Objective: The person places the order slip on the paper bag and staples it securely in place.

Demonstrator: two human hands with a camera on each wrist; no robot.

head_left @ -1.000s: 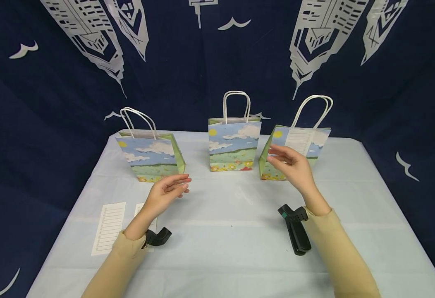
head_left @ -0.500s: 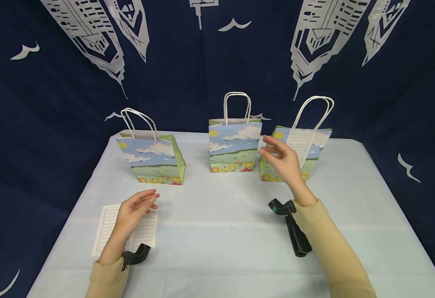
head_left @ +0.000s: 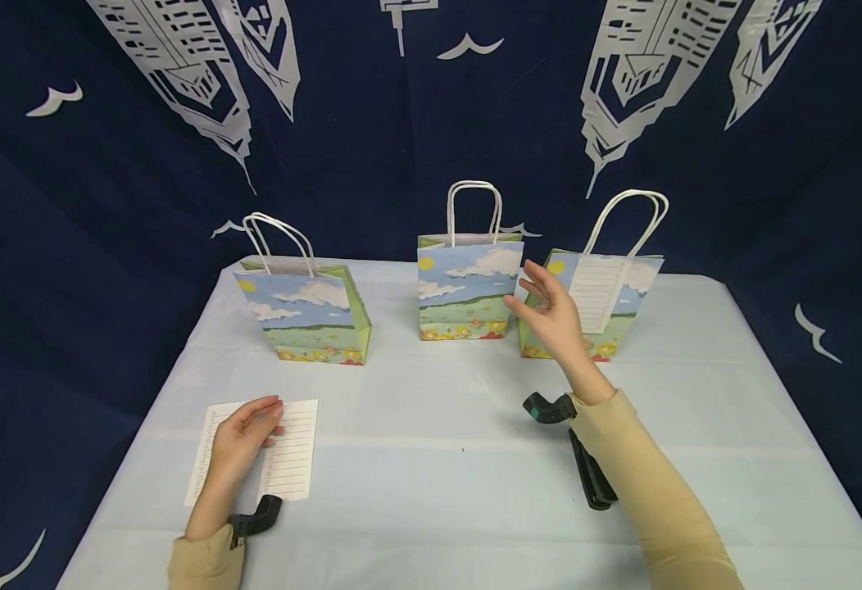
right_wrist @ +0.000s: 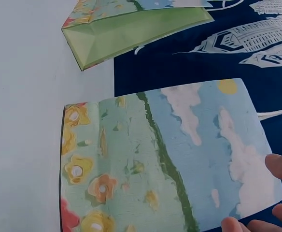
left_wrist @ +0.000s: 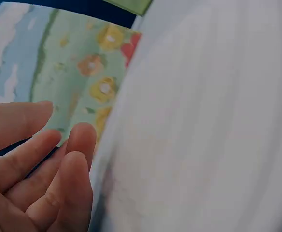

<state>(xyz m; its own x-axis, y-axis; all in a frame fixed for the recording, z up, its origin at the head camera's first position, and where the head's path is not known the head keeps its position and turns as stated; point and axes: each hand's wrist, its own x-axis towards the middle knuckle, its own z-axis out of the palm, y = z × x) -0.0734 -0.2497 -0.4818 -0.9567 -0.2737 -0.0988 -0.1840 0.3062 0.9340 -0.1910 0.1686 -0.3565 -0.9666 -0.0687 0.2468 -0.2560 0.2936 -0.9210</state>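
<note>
My left hand [head_left: 233, 442] hovers over two lined paper cards, with fingers loosely bent and nothing held. It covers part of the left card [head_left: 201, 463]; more of the right card [head_left: 291, 459] shows. My right hand [head_left: 556, 324] is raised with thumb and fingers spread, its fingertips overlapping the right edge of the middle paper bag [head_left: 466, 287]. In the right wrist view those fingers [right_wrist: 281, 166] appear beside the bag's top. Behind that hand stands the right paper bag [head_left: 626, 303], a lined card [head_left: 597, 287] on its front.
A third paper bag [head_left: 301, 315] with white handles stands at the back left. A black stapler [head_left: 593, 475] lies by the right sleeve [head_left: 645, 483], partly covered. A dark blue printed curtain [head_left: 401, 123] hangs behind the pale table [head_left: 431, 524].
My left hand has moved left and nearer the body, from in front of the left bag to over the cards. My right hand has shifted left from the right bag towards the middle one.
</note>
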